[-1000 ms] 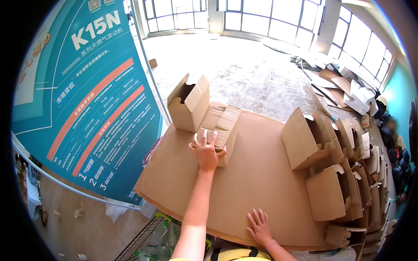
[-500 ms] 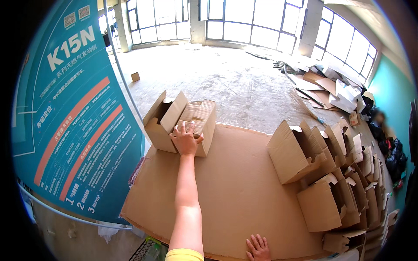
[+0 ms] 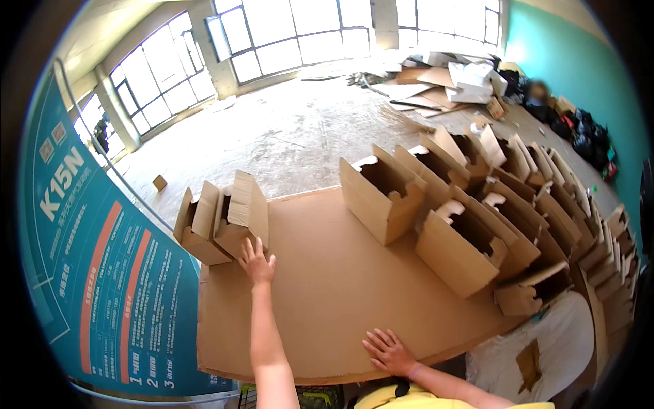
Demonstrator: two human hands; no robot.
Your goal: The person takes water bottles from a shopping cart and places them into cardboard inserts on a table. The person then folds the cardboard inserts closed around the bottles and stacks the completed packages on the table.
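Observation:
Two small brown cardboard boxes stand side by side on a large cardboard sheet (image 3: 313, 286) at the left. My left hand (image 3: 257, 264) reaches to the near side of the right-hand box (image 3: 253, 208), its fingertips at or against the lower front of that box; contact is hard to tell. Its fingers are spread and hold nothing. The box's flap stands up at an angle. Just left of it is the other box (image 3: 206, 247), its top open. My right hand (image 3: 390, 353) lies flat near the sheet's front edge, fingers apart and nothing in it.
Rows of open-topped cardboard boxes (image 3: 453, 255) fill the right side. A teal printed banner (image 3: 102, 273) rises close at the left. Beyond lie a pile of flattened cardboard and white foam (image 3: 470, 82) and black bags (image 3: 586, 133). A white sack (image 3: 545, 347) is at the lower right.
The view has swung right. My left hand has come off the right-hand box's top to its near side, and that box's flap now stands up. My right hand still rests on the sheet.

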